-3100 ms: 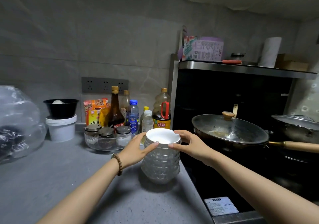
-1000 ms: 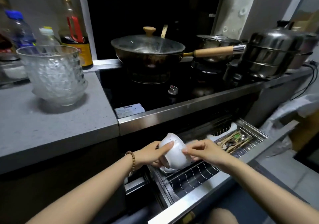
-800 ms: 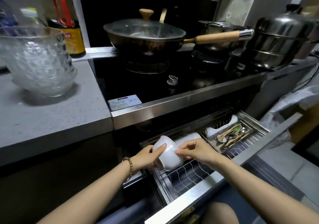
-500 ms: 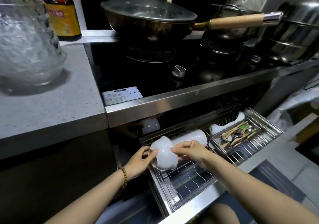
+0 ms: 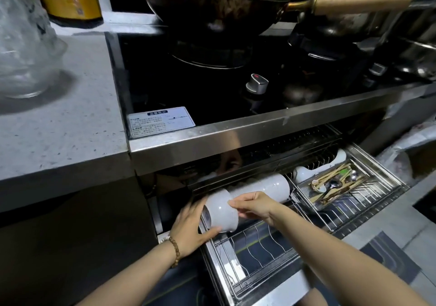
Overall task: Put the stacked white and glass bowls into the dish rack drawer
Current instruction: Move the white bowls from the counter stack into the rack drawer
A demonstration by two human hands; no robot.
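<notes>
Glass bowls (image 5: pixel 23 46) sit on the worktop (image 5: pixel 70 129), far left. Down low, the left hand (image 5: pixel 191 230) cups the white bowl (image 5: pixel 220 212), tipped sideways over the dish rack drawer (image 5: pixel 278 289). The right hand (image 5: pixel 253 208) pinches its edge, just beside a row of white bowls (image 5: pixel 262 188).

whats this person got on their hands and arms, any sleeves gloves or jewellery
No sleeves or gloves are in view. The left hand has a beaded bracelet of round brown beads at the wrist. The right hand shows no ring, watch or band.
</notes>
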